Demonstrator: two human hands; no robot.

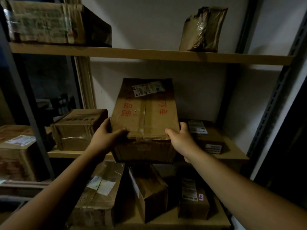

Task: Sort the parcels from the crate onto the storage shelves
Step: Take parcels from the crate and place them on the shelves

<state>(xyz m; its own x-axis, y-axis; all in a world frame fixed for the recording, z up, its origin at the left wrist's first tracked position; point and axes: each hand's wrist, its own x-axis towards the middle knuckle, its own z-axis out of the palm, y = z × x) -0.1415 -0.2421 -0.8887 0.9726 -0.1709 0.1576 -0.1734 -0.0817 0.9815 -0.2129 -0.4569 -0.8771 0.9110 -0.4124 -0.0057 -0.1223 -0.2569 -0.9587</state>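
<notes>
left grip (108, 135), right grip (180, 138) clasp parcel (146, 112) (small box (78, 128), flat box (211, 136) flanking).

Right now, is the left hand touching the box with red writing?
Touching. The head view shows the left hand gripping the box at its near left corner, thumb lying on top and fingers curled round the side.

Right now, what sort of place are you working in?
Likely a dim parcel storeroom. Metal-framed shelves stand against the wall. Taped cardboard boxes with shipping labels sit on each level in view. The left hand and right hand grip another carton at the middle shelf.
</notes>
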